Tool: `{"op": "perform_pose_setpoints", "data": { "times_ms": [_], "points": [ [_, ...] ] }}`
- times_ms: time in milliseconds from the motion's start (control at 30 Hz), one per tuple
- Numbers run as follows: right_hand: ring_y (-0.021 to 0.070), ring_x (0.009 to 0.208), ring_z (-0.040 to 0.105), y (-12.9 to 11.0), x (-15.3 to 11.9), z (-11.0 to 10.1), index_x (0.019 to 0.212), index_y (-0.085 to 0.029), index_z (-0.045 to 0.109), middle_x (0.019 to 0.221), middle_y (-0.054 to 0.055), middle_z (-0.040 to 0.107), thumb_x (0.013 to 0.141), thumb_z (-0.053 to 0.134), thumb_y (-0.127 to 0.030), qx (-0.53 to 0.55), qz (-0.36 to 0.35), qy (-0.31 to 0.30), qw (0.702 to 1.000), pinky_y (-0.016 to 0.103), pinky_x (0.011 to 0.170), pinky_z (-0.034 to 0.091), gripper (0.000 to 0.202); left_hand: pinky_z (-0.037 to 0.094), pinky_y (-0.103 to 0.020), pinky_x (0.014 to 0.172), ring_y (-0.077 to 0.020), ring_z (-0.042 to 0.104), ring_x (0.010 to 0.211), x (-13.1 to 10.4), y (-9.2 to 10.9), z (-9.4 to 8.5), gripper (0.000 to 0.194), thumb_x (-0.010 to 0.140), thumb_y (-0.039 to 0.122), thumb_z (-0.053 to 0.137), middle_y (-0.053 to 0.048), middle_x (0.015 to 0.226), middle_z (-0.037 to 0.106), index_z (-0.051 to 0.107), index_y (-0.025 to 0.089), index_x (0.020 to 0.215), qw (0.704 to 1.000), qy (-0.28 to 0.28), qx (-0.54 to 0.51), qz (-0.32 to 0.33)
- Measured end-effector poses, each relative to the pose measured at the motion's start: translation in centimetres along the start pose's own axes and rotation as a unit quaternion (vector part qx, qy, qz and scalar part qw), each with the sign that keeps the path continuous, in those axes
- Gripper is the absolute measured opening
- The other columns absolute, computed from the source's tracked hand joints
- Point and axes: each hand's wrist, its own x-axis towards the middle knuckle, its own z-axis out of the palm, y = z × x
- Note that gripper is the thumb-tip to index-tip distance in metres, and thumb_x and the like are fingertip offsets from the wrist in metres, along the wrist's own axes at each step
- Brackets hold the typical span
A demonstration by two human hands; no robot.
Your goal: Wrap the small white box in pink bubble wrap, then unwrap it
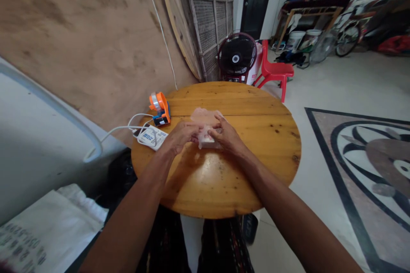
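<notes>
A small whitish box (212, 143) lies on the round wooden table (211, 196), partly covered by a pinkish, see-through plastic wrap (201, 115). The wrap spreads out flat beyond the box on its far side. From the left, my left hand (185, 133) has its curled fingers on the wrap at the box's edge. My right hand (228, 134) grips the wrapped box from the other side, thumb across the top and fingers at the far edge. Both hands hide parts of the box, so its exact kind does not show.
An orange-and-blue tape dispenser (160, 110) stands at the table's left edge, beside a white power strip (152, 137) with cables. A black fan (237, 56) and a red plastic chair (273, 70) are behind the table. A wall rises close on the left.
</notes>
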Motion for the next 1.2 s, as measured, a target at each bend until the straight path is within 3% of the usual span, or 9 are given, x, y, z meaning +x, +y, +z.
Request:
{"op": "perform_pose_setpoints", "data": {
  "times_ms": [233,433,733,867,1067,1200],
  "points": [
    [0.0252,0.103,0.064,-0.6,-0.3,-0.3,0.145,-0.019,0.037,0.114,0.01,0.068,0.08,0.062,-0.032,-0.012,0.017,0.006,1.0,0.04,0.09,0.049,0.071,0.049,-0.026,0.072,-0.0161,0.063,0.08,-0.4,-2.4,0.0,0.036,0.073,0.019,0.057,-0.005,0.094,0.07,0.07,0.015,0.107,0.983,-0.031,0.131,0.122],
    [0.0251,0.106,0.063,-0.8,-0.3,-0.4,0.146,-0.017,0.036,0.117,0.012,0.067,0.083,0.06,-0.032,-0.01,0.01,0.0,1.0,0.041,0.093,0.048,0.069,0.046,-0.026,0.071,-0.0131,0.056,0.074,0.0,-3.7,0.3,0.032,0.079,0.017,0.058,-0.001,0.085,0.064,0.07,0.021,0.109,0.921,0.015,0.287,0.263],
    [0.0259,0.11,0.061,-0.9,-0.9,-0.6,0.144,-0.022,0.039,0.12,0.01,0.065,0.088,0.052,-0.033,0.021,0.018,-0.022,0.999,0.046,0.098,0.046,0.058,0.048,-0.027,0.076,-0.0147,0.059,0.088,0.7,-4.1,-0.7,0.034,0.083,0.017,0.06,-0.005,0.1,0.064,0.065,0.019,0.117,0.893,-0.02,0.28,0.352],
    [0.0261,0.112,0.058,-1.1,-0.8,-1.3,0.142,-0.021,0.042,0.122,0.011,0.063,0.089,0.05,-0.036,0.068,0.022,-0.026,0.997,0.047,0.1,0.044,0.056,0.049,-0.027,0.076,-0.0149,0.059,0.085,1.4,-4.4,-0.8,0.027,0.083,0.016,0.058,-0.006,0.097,0.063,0.068,0.016,0.108,0.866,-0.037,0.291,0.405],
    [0.0209,0.093,0.063,-0.7,-0.2,-1.9,0.137,-0.023,0.047,0.114,0.009,0.065,0.081,0.055,-0.025,0.119,0.063,-0.04,0.99,0.039,0.083,0.052,0.056,0.048,-0.027,0.072,-0.0154,0.056,0.08,1.8,-5.0,-0.5,0.023,0.084,0.016,0.054,-0.007,0.091,0.059,0.07,0.015,0.099,0.83,-0.022,0.318,0.457],
    [0.0188,0.088,0.063,-1.1,-0.4,-2.7,0.124,-0.02,0.056,0.105,0.008,0.068,0.079,0.06,-0.03,0.15,0.064,-0.062,0.985,0.035,0.079,0.051,0.046,0.047,-0.027,0.071,-0.0154,0.054,0.08,2.1,-5.5,-0.4,0.024,0.083,0.015,0.052,-0.007,0.09,0.057,0.07,0.014,0.099,0.816,-0.008,0.322,0.481]
  ]
}}
